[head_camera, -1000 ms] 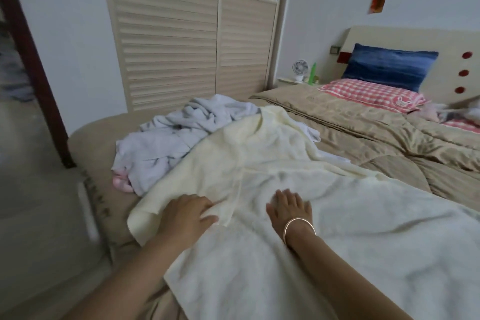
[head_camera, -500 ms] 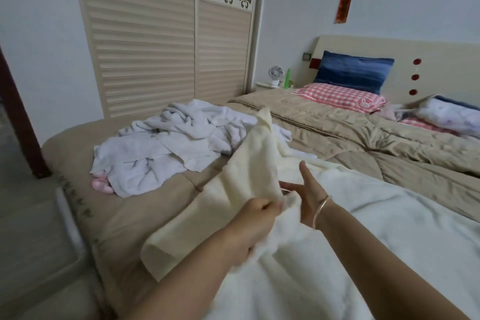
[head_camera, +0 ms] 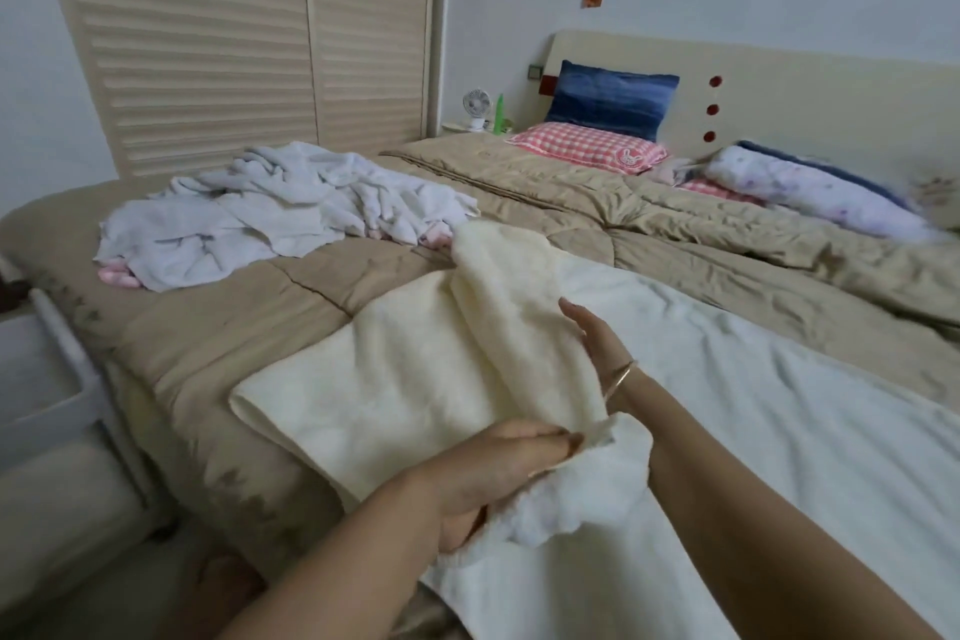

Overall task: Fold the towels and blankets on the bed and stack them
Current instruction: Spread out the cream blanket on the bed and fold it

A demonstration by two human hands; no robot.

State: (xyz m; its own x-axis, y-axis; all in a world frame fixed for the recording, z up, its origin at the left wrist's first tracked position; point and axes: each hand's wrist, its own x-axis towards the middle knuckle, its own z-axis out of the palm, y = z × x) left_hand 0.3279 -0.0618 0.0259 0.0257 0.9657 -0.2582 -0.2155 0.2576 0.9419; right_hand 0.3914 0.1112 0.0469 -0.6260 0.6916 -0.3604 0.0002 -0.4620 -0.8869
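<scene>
Your left hand [head_camera: 498,457] pinches a corner of the cream towel [head_camera: 410,379] taut while your right hand [head_camera: 597,348], fingers straight, props the raised fold, likely to set a clean crease

Reaching forward with both forearms; pinching the cream towel [head_camera: 415,379] in the left hand [head_camera: 498,463], pressing the right hand [head_camera: 597,343], fingers straight, against its fold.

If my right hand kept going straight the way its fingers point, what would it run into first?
The right hand lies against the cream towel, so its raised fold comes first. Past that fold, probably the crumpled pale towels, though depth is hard to judge.
</scene>
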